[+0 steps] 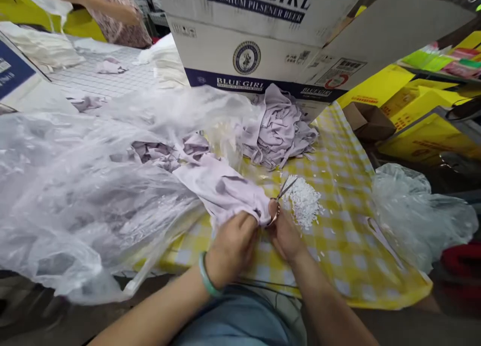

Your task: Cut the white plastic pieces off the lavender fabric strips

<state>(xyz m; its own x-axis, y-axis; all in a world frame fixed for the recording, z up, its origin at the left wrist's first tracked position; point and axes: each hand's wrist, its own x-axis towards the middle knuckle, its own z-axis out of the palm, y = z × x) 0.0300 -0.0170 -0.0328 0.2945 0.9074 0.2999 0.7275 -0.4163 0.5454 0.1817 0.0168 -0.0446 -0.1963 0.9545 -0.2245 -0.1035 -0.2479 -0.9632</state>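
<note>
A pale lilac cloth piece point(229, 188) stretches from the plastic bag toward me. My left hand point(235, 240), a green bangle on its wrist, is closed on the near end of this cloth. Beside it, my right hand point(283, 233) is closed around small scissors point(284, 189), their blades pointing up and away to the right. The right fingers also meet the cloth's edge; whether they pinch it I cannot tell. Just past the scissors lies a heap of small white bits point(303, 200). Farther back, a pile of lilac cloth pieces point(280, 128) rests against a carton.
A large clear plastic bag point(75, 195) with lilac cloth inside covers the table's left. Behind stands a tall beer carton point(214, 55). A yellow checked tablecloth point(349, 225) covers the right side, with another plastic bag point(424, 215) at its edge. Across the table is another person point(116, 15).
</note>
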